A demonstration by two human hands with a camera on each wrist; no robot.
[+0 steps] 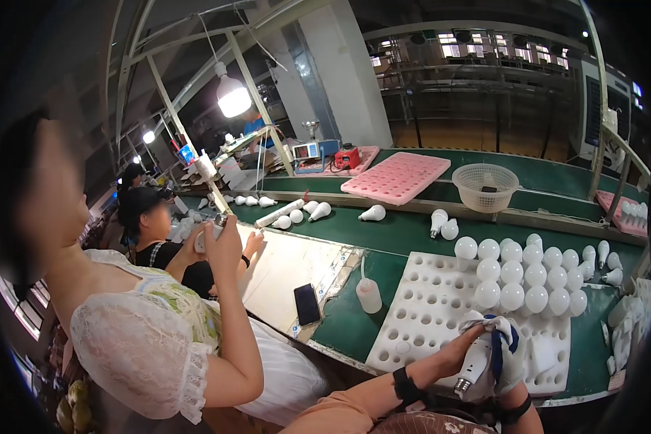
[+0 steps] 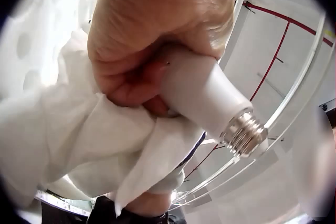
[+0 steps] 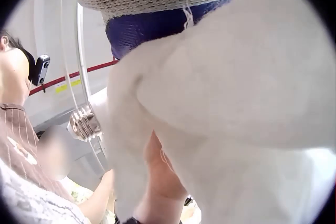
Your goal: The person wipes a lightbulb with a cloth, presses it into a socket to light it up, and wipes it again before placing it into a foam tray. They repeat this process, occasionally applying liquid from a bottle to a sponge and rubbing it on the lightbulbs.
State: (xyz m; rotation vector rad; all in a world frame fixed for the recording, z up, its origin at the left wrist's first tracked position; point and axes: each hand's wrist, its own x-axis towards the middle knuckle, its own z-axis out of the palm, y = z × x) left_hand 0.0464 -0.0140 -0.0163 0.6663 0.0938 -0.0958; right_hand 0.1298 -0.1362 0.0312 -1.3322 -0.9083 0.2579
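Nearest to us, the left hand (image 1: 461,349) is closed around the neck of a white bulb (image 1: 477,365). In the left wrist view the fingers (image 2: 157,40) are curled tight on the plastic body, and the metal screw base (image 2: 244,132) points away, free of any touch. The bulb is held in the air above the near edge of the table (image 1: 347,322), not resting on anything.

A white cloth (image 1: 495,338) with a blue stripe is folded over the round end of the bulb. The right hand (image 1: 516,383) is under this cloth and almost all hidden, so we cannot tell whether its fingers are clenched or only pressing.

We judge that the step in hand is the wiping of the glass dome. The next move would call for a firm hold on the neck while the cloth comes off, and then a free hole for the base.

Just behind the hands lies a white foam tray (image 1: 427,311) – its near part has open holes, its far right part carries rows of bulbs (image 1: 528,278). To the left stand a small bottle (image 1: 369,295) and a dark phone (image 1: 307,304). Farther away – a pink tray (image 1: 396,177) and a basket (image 1: 486,186)
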